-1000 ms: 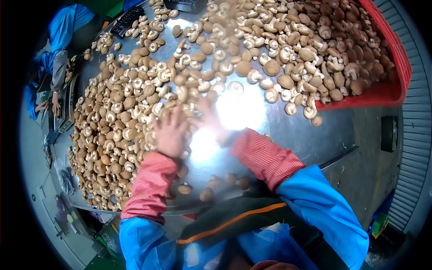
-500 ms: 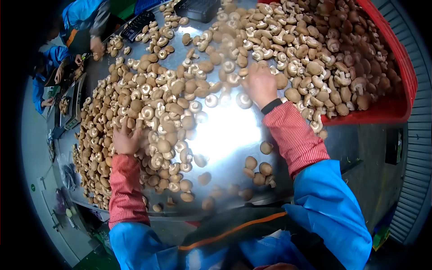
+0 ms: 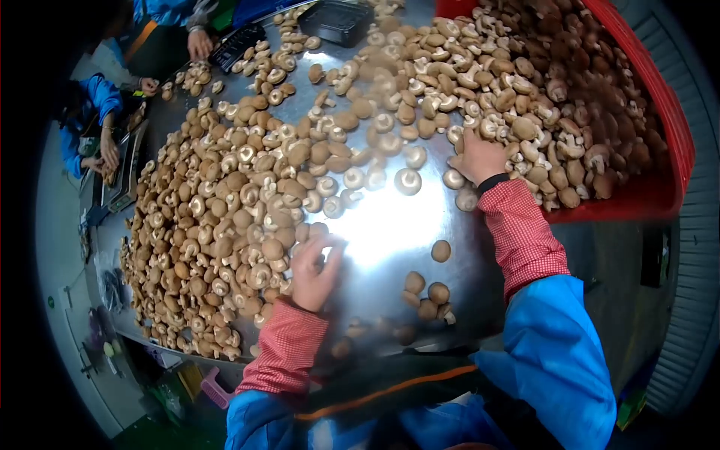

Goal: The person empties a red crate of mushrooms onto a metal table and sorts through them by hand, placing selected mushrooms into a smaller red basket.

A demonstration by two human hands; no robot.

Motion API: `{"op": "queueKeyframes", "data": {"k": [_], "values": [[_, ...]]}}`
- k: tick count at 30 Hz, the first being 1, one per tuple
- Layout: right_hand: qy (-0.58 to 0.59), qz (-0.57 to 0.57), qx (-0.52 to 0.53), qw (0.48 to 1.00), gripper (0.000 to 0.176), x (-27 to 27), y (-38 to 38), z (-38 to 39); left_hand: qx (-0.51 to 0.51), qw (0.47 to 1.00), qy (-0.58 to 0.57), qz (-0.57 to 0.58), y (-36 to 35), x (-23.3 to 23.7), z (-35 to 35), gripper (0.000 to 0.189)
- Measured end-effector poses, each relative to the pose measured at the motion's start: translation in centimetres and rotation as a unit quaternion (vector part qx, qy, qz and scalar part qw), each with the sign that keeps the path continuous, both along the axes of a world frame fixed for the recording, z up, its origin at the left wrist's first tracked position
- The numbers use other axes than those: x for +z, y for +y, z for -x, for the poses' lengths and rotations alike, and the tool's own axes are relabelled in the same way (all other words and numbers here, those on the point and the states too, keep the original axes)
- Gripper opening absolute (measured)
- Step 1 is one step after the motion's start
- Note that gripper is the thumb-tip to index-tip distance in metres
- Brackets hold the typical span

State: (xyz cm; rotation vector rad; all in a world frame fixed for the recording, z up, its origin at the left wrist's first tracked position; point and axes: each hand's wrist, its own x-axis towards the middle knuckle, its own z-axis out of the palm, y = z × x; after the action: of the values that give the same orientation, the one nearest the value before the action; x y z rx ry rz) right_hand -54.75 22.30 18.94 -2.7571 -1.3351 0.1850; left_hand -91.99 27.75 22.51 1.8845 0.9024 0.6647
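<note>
My left hand (image 3: 315, 271) hovers at the right edge of a big heap of brown-capped mushrooms (image 3: 217, 217) on the metal table (image 3: 390, 270). Its fingers curve forward with the thumb apart, and I see nothing held in it. At the mouth of the red crate (image 3: 679, 135), my right hand (image 3: 480, 159) touches the spilled mushrooms (image 3: 525, 127), thumb and forefinger spread. Its other fingers are hidden beneath the hand. A few mushrooms, stems up, including a pale one (image 3: 408, 181), lie between my hands.
Several loose mushrooms (image 3: 438, 292) lie near the table's front edge. Black plastic trays (image 3: 336, 22) stand at the back. At far left, co-workers in blue sleeves (image 3: 101, 94) have hands near a scale (image 3: 124, 184) and more mushrooms.
My left hand has come out of the heap, moving right and toward me. My right hand has shifted right and slightly nearer, along the crate's spilled mushrooms. Co-workers' hands have moved.
</note>
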Motion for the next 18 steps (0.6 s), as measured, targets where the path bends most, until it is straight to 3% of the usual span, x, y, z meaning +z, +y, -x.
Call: {"op": "queueKeyframes", "data": {"k": [3,6,8,9,10,12,14,17,18], "values": [[-0.002,-0.028,0.016,0.999,0.041,-0.8,0.2,0.4,-0.001,0.999,-0.021,0.049,-1.5,-0.9,-1.3,0.009],[0.004,-0.063,0.004,0.998,0.036,1.1,-0.9,2.6,-0.05,0.967,0.017,0.25,-2.2,0.3,-2.4,0.027],[-0.005,-0.184,0.046,0.982,0.025,1.6,-2.2,5.6,-0.04,0.878,-0.132,0.458,-3.0,-0.2,-3.5,0.041],[0.048,-0.22,0.071,0.972,0.02,3.3,-2.9,7.7,-0.037,0.809,-0.203,0.551,-3.3,-0.5,-4.2,0.049],[0.152,-0.194,0.038,0.968,0.019,2.8,-3.6,9.6,-0.04,0.78,-0.215,0.586,-3.4,-0.9,-5.0,0.056],[0.24,-0.198,0.1,0.945,0.025,3.6,-4.9,12.6,-0.048,0.718,-0.233,0.654,-3.9,-1.6,-6.4,0.071],[0.211,-0.243,0.106,0.941,0.029,2.8,-4.9,13.4,-0.063,0.723,-0.217,0.653,-4.1,-2.6,-7.0,0.076],[0.183,-0.154,0.053,0.97,0.033,3.6,-5.1,11.1,-0.036,0.708,-0.205,0.675,-4.4,-3.5,-6.7,0.076],[0.202,-0.14,0.093,0.965,0.034,3.4,-5.3,11.4,-0.023,0.691,-0.217,0.69,-4.6,-3.4,-6.7,0.073]]}}
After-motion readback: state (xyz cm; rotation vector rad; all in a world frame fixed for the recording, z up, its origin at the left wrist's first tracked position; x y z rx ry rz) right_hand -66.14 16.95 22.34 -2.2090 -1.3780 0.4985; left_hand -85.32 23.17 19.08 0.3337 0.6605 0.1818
